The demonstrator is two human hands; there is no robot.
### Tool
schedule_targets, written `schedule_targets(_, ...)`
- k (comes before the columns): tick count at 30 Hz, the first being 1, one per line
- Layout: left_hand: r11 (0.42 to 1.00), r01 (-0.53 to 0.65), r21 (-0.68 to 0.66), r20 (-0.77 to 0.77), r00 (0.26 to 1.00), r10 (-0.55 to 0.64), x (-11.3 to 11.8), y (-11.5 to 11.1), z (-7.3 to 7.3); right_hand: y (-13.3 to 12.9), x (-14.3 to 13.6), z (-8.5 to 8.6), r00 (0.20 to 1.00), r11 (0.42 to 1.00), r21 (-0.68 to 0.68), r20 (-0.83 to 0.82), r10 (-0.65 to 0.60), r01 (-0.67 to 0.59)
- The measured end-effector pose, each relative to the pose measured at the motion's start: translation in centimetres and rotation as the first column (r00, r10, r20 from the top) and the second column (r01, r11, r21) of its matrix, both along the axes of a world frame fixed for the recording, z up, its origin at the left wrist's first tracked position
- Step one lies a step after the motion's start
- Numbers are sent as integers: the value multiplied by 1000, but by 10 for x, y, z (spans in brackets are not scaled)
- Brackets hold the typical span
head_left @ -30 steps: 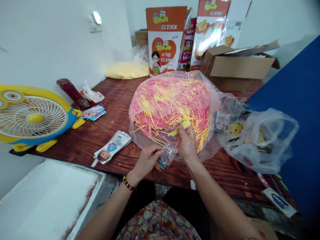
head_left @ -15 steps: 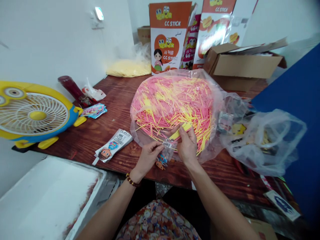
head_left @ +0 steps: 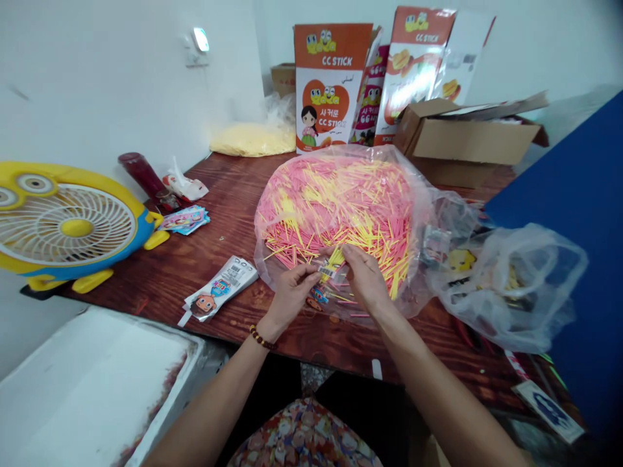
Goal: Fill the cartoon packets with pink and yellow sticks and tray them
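Note:
A large clear plastic bag full of pink and yellow sticks (head_left: 335,188) lies on the wooden table. At its front edge my left hand (head_left: 294,292) pinches the edge of a small clear printed packet (head_left: 318,295). My right hand (head_left: 363,275) is closed on a bunch of yellow sticks (head_left: 335,259), whose lower ends are at the packet's mouth, partly inside it. Several loose sticks lie under my right hand. To the left, a stack of flat printed packets (head_left: 221,288) rests on the table.
A yellow and blue fan (head_left: 75,227) stands at the left, near a dark red bottle (head_left: 146,178) and tissues (head_left: 187,187). Printed boxes (head_left: 331,84) and an open carton (head_left: 472,143) are behind. A translucent plastic bag (head_left: 516,285) lies at the right, beside a blue panel (head_left: 574,214).
My right hand has brought the yellow sticks down and left, to the packet held in my left hand. The sticks now point into its mouth. The camera view has tilted up slightly.

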State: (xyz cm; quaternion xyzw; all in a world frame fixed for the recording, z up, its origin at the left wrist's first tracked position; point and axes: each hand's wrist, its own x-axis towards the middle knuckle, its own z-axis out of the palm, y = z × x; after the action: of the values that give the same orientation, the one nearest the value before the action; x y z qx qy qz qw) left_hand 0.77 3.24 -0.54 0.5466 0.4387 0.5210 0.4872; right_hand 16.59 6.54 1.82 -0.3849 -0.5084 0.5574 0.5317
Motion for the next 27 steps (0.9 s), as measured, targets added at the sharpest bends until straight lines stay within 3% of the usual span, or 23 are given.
schedule_targets(7,998,-57,23,115,992,54,0,6,6,6,4,27,978,992,96,199,61,-81)
schedule_targets(15,996,-83,14,242,967,77,-4,4,11,11,-4,41,981,987,129,179,74,-97)
schedule_targets(22,992,-112,62,221,971,96,-13,-3,16,8,-19,60,989,979,141,27,142,-145)
schedule_targets(27,985,-174,15,304,939,162,-19,0,16,14,-17,85,970,977,198,-241,-28,78)
